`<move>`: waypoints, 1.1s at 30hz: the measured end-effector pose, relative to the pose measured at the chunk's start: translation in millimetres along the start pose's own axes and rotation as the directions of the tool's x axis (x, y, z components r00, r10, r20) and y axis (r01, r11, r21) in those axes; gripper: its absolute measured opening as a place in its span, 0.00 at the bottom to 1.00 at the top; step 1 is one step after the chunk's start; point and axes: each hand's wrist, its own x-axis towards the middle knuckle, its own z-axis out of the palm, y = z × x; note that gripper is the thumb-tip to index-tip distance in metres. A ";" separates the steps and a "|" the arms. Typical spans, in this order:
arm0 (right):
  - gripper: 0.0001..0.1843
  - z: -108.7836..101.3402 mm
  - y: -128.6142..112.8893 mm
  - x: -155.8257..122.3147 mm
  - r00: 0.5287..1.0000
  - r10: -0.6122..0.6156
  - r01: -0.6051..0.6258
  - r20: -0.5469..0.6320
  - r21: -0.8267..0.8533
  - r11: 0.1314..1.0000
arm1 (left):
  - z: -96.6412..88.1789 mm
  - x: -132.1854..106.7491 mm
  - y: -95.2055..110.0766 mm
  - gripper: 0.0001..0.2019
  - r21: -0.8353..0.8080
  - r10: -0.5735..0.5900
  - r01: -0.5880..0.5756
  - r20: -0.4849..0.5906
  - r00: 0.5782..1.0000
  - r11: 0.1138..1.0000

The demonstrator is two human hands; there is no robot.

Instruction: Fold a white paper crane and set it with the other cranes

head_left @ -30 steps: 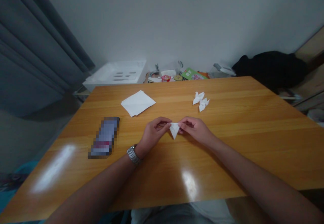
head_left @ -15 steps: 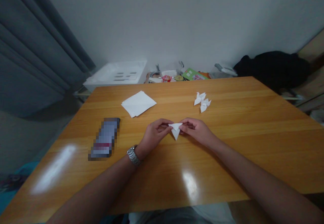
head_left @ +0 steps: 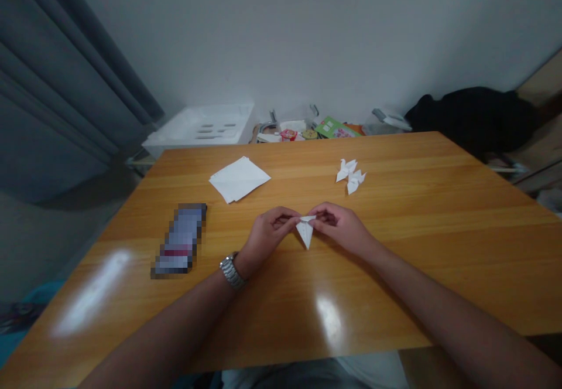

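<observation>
A small folded white paper [head_left: 305,234], pointed at its lower end, is held over the middle of the wooden table [head_left: 395,225]. My left hand [head_left: 272,229], with a metal watch on its wrist, pinches the paper's left side. On the opposite side my right hand [head_left: 340,225] grips it between thumb and fingers. Beyond my right hand lie two folded white paper birds [head_left: 346,169], touching each other. A stack of white paper sheets [head_left: 240,179] rests farther back, left of centre.
A phone [head_left: 181,239], blurred out, lies on the table's left part. Behind the far edge stand a white plastic tray [head_left: 197,125], a green booklet [head_left: 336,128] and small packets. Dark cloth [head_left: 474,116] is heaped at the back right, and a grey curtain [head_left: 65,72] hangs at left.
The folded paper now shows a longer, narrower point towards me, with a crease across its top. Both hands keep their pinch and have shifted only slightly.
</observation>
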 end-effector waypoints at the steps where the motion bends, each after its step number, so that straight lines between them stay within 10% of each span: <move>1: 0.14 -0.5 -0.4 0.1 1.000 -0.008 0.008 -0.005 -0.023 1.000 | 0.4 -0.2 0.3 0.11 0.019 0.006 -0.006 0.002 1.000 1.000; 19: 0.18 2.8 0.9 1.2 1.000 0.030 -0.029 -0.004 0.122 0.992 | 3.7 -1.3 -7.2 0.12 0.157 0.101 -0.104 0.028 0.995 0.982; 33: 0.16 -6.7 9.3 2.9 0.968 -0.186 0.243 0.169 -0.440 0.864 | 0.8 1.4 -13.8 0.15 0.488 0.188 -0.262 0.196 0.962 0.832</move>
